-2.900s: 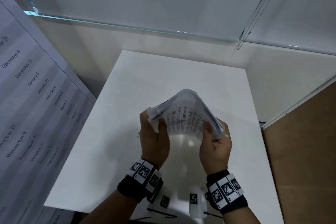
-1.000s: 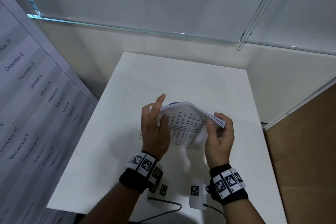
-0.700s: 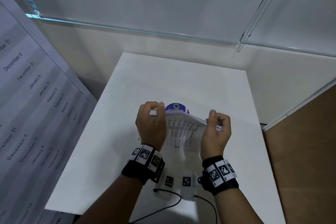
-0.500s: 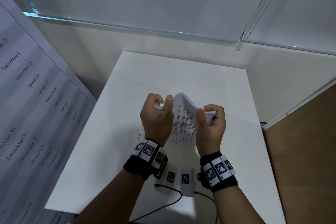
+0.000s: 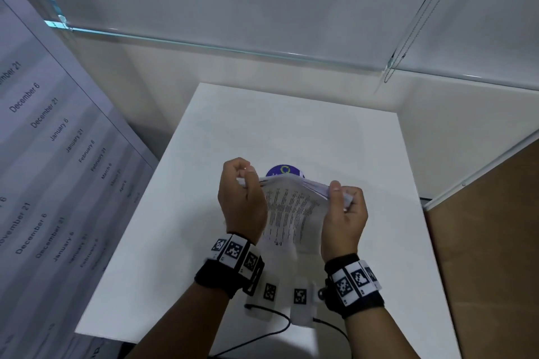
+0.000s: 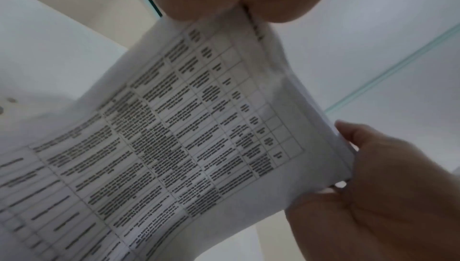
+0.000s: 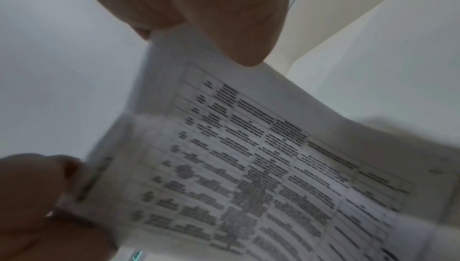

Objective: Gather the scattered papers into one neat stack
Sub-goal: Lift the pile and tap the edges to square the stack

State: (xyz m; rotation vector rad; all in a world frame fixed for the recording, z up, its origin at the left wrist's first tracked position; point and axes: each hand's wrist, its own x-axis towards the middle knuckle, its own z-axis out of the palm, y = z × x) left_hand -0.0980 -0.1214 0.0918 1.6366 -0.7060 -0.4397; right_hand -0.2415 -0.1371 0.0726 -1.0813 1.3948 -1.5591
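Papers (image 5: 291, 213) hang bunched above our white surface (image 5: 291, 131). Our left hand (image 5: 242, 207) grips one side, our right hand (image 5: 344, 218) the other.

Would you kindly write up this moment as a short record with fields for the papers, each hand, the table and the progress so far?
papers: one bundle of papers printed with tables, held up off the table, top edge bowed
left hand: left hand grips the bundle's left edge
right hand: right hand grips the bundle's right edge
table: white table; no loose sheets visible on it
behind papers: purple round object, partly hidden
progress: sheets gathered; edges at the right still fanned, not yet laid down
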